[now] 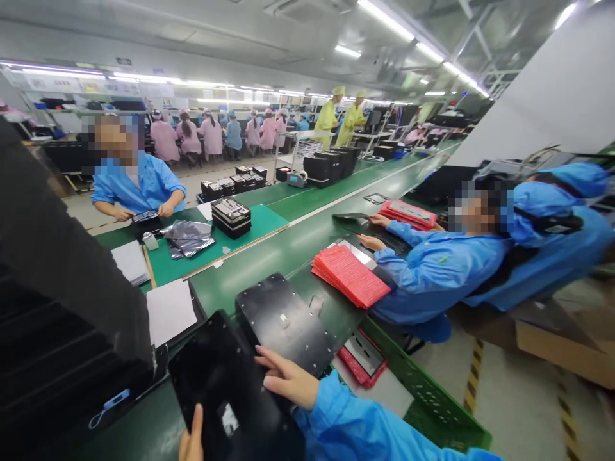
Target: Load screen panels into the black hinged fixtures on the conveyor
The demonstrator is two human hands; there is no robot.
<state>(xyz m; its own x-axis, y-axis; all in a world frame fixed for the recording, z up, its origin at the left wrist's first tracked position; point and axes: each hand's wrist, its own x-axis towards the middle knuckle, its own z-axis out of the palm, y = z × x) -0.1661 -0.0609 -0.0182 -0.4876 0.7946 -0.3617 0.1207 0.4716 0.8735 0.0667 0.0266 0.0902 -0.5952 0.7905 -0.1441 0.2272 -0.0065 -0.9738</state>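
Black panel [240, 365] right in front of us, lying at an angle at the near end of the green counter [283, 253], with a small white patch [229, 419] on its face. Our left hand [192, 438] has it by the left edge, thumb over the top; the rest of those fingers are mostly out of sight. Our right hand [291, 378] is open, fingers loosely spread at the panel's right edge, and honestly we can't tell if they're pressing on it or just hovering.

Just beyond it we've got a second panel [283, 314], dotted with little bright spots. To our left there's a tall dark stack [62, 307], with a blue tag [115, 400] near its foot and white paper [170, 310] farther along. On our right, a green crate [432, 397] has a red-wrapped piece [362, 358] in it, and a pile of red sleeves [350, 275] sits on the counter above that. A co-worker in blue [442, 269] beside the pile is handling a dark sheet [353, 219]. Across from us, another co-worker [139, 186] has both hands on a small dark item [147, 224], near some silvery bags [189, 237].
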